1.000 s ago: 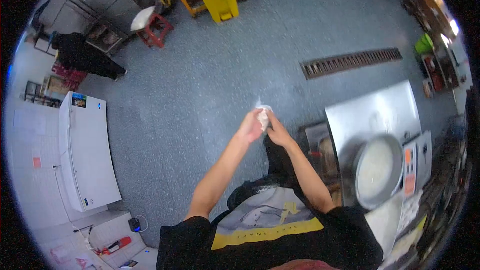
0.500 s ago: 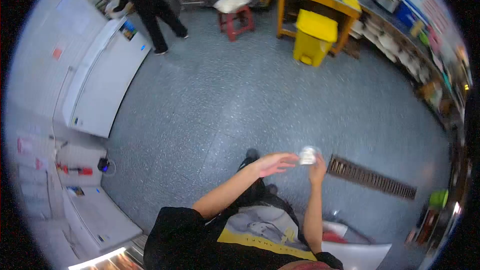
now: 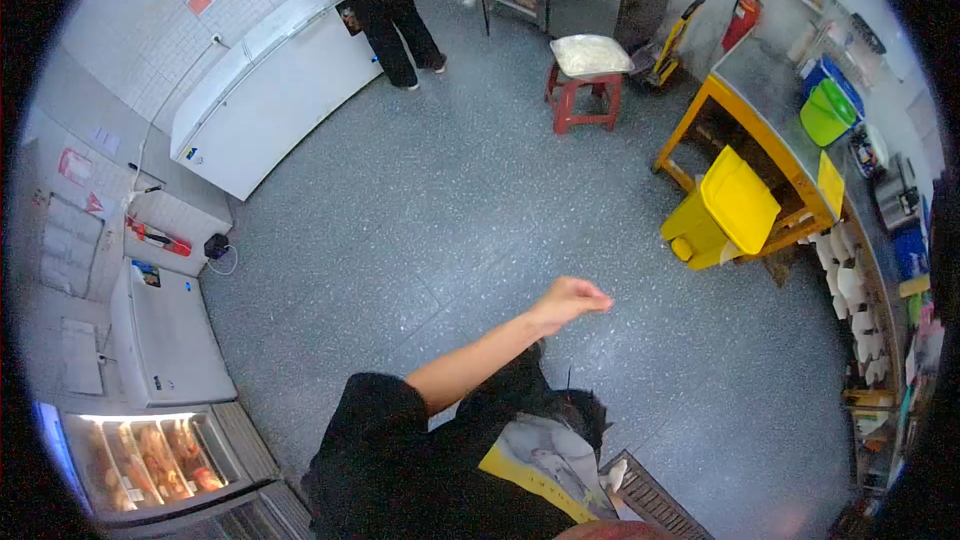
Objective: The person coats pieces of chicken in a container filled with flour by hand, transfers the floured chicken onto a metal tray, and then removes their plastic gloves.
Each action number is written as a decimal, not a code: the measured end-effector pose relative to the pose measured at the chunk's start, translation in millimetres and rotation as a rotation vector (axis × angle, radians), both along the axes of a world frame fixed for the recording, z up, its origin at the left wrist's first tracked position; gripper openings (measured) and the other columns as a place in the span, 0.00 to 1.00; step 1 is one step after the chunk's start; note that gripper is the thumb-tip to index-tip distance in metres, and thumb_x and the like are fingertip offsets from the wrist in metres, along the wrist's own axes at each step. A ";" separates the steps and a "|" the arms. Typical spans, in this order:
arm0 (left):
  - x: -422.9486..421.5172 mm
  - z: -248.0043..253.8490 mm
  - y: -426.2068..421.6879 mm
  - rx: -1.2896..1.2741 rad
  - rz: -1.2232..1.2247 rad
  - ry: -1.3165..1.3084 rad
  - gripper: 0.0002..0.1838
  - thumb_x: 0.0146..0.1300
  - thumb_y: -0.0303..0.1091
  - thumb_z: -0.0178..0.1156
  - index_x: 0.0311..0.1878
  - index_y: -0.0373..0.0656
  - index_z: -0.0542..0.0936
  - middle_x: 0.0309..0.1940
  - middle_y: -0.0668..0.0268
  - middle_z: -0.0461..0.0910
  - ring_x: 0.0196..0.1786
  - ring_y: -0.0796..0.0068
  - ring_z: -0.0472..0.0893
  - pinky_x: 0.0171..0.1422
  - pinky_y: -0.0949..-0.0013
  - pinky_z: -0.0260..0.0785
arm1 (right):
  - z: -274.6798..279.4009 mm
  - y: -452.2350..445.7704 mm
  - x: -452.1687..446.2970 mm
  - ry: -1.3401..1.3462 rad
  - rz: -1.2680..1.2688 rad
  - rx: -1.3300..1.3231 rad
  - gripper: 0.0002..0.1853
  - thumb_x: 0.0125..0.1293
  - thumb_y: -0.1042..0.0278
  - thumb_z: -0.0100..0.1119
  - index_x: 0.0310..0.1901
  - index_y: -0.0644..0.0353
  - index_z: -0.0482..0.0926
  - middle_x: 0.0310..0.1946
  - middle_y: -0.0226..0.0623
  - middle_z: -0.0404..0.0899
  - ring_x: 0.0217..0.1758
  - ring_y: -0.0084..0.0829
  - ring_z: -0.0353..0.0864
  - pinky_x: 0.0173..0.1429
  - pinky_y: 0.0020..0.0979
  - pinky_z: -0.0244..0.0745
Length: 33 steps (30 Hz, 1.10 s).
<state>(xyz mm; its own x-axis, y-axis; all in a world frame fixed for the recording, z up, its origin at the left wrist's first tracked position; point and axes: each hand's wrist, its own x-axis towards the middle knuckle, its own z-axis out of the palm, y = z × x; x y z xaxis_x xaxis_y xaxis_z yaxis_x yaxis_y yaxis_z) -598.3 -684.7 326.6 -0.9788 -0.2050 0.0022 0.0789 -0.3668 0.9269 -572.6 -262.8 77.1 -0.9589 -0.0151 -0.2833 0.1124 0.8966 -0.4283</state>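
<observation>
My left hand (image 3: 568, 305) is held out over the grey speckled floor, its fingers bent and pressed together. I see nothing sticking out of it. My right hand is out of sight beyond my black shirt (image 3: 540, 470). A small whitish thing (image 3: 617, 473) shows at the shirt's edge, over the floor drain grate (image 3: 655, 500); I cannot make out what it is.
A yellow pedal bin (image 3: 725, 210) stands by a yellow-framed table (image 3: 765, 90) at right. A red stool (image 3: 585, 105) bears a white sack (image 3: 590, 55). White chest freezers (image 3: 290, 90) line the left wall, where a person in black (image 3: 375, 0) stands. A lit display case (image 3: 160, 460) is at lower left.
My view has turned right. My left hand has drawn its spread fingers together. My right hand, which held a small clear cup with something white, has left the view.
</observation>
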 end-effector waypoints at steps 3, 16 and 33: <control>105.3 25.6 -14.6 -0.238 0.043 0.114 0.06 0.54 0.30 0.64 0.31 0.37 0.81 0.35 0.63 0.82 0.39 0.76 0.79 0.44 0.72 0.71 | 35.1 -28.4 5.0 0.024 0.033 -0.058 0.24 0.58 0.51 0.53 0.44 0.68 0.73 0.35 0.47 0.73 0.38 0.38 0.69 0.40 0.38 0.67; -125.8 -151.1 -110.0 -1.532 -0.161 -0.819 0.18 0.49 0.44 0.60 0.34 0.38 0.80 0.34 0.50 0.80 0.33 0.55 0.80 0.36 0.58 0.71 | 29.5 49.1 -194.6 0.183 -0.731 -0.427 0.30 0.58 0.43 0.55 0.26 0.73 0.78 0.18 0.45 0.76 0.24 0.31 0.74 0.28 0.41 0.65; -362.3 -27.7 -26.2 -1.635 -0.665 -0.372 0.14 0.46 0.42 0.59 0.24 0.38 0.81 0.26 0.50 0.80 0.28 0.51 0.80 0.33 0.57 0.72 | 190.7 14.5 -257.8 0.068 -0.966 -0.424 0.25 0.58 0.46 0.55 0.31 0.67 0.80 0.19 0.43 0.78 0.23 0.31 0.76 0.29 0.37 0.67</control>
<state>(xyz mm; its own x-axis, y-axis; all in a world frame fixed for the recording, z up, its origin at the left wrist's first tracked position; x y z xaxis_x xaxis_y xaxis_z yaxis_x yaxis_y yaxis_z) -960.6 -710.9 298.9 -0.8842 0.1646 -0.4371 0.0411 0.9596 0.2783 -830.4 -248.3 267.8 -0.6302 0.6779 -0.3785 0.6624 0.2150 -0.7176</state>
